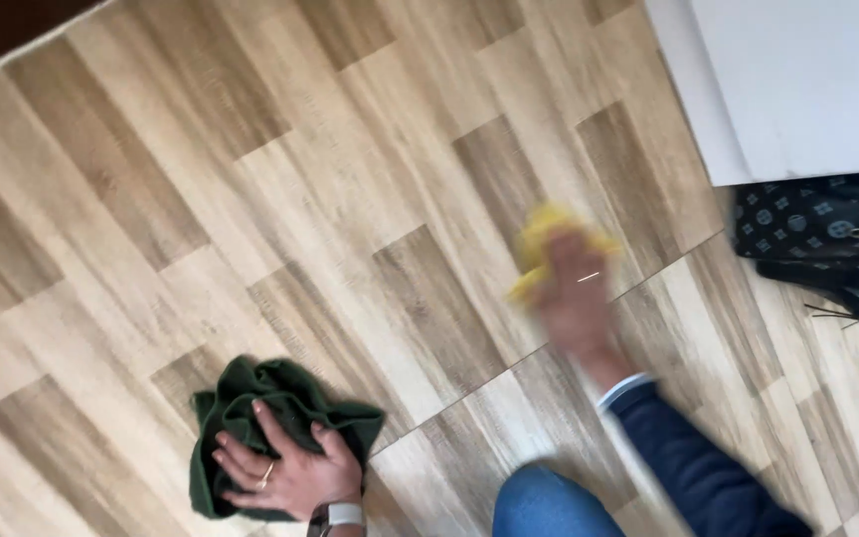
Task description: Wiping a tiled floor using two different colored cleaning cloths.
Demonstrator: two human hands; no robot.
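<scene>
My left hand (285,467) presses down on a crumpled dark green cloth (251,408) lying on the wooden plank floor (280,199) at the lower left. A ring and a wrist band show on that hand. My right hand (574,293), blurred by motion, grips a yellow cloth (539,239) against the floor to the right of centre. Its dark blue sleeve (693,462) runs down to the lower right corner.
A white panel (797,80) fills the upper right corner. Below it lies a dark patterned bag (817,224) with straps at the right edge. My knee in blue jeans (549,507) shows at the bottom. A dark strip (2,30) borders the upper left.
</scene>
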